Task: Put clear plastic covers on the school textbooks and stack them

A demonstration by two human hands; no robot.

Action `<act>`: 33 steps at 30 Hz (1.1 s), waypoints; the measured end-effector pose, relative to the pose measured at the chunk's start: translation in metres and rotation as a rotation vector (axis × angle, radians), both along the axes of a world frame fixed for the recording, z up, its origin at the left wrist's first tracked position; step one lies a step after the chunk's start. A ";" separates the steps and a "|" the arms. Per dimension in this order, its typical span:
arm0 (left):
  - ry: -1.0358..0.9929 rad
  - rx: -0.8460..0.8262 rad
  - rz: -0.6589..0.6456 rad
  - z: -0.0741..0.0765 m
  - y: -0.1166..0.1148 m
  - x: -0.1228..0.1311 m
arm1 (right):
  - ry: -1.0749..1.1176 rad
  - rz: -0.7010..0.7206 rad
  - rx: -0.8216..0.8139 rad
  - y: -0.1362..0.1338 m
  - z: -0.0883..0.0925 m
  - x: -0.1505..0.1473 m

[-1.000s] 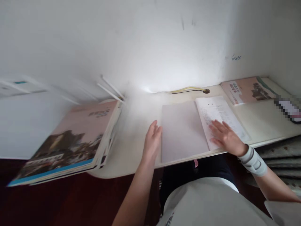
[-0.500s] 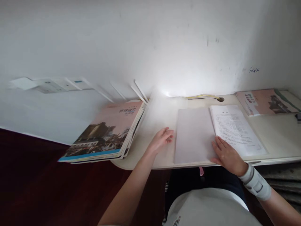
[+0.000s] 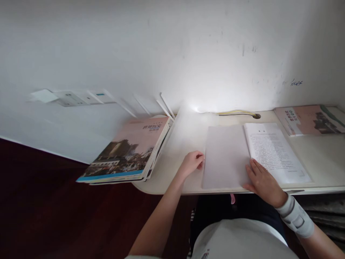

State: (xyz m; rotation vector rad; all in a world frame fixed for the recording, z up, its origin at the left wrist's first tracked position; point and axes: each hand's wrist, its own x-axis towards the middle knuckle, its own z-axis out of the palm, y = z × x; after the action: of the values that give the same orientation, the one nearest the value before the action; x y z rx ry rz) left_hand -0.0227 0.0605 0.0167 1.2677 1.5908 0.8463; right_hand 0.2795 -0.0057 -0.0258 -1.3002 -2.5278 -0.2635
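Observation:
An open book (image 3: 253, 153) lies on the white desk (image 3: 318, 162) in front of me, its left page blank and greyish, its right page printed. My left hand (image 3: 192, 162) rests at the left edge of the blank page, fingers curled against that edge. My right hand (image 3: 262, 180) lies flat with fingers spread on the lower middle of the book, near the spine; a grey wrist brace (image 3: 295, 216) covers its wrist.
A stack of pink-covered textbooks (image 3: 129, 151) sits at the desk's left end, overhanging the edge. Another pink book (image 3: 309, 119) lies at the back right. A yellow cable (image 3: 237, 112) runs into a desk hole (image 3: 256, 116). A white wall stands behind; dark floor lies below left.
My left hand has curled its fingers against the left page edge. My right hand slid from the printed page down to the spine. The view has swung left and steadied.

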 end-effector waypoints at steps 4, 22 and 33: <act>-0.003 0.068 0.068 0.005 -0.003 0.005 | -0.018 -0.017 -0.029 0.000 0.006 -0.003; -0.870 0.066 -0.137 0.059 -0.017 0.089 | 1.148 -0.080 -1.134 0.078 0.119 -0.029; -0.959 0.102 -0.052 0.044 -0.019 0.085 | 1.032 0.010 -0.999 0.068 0.084 -0.031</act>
State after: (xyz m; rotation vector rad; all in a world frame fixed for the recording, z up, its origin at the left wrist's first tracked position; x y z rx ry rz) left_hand 0.0625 0.0414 0.0611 0.7519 0.7458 1.2570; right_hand 0.2484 0.0620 0.0583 -1.1692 -1.6759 1.4377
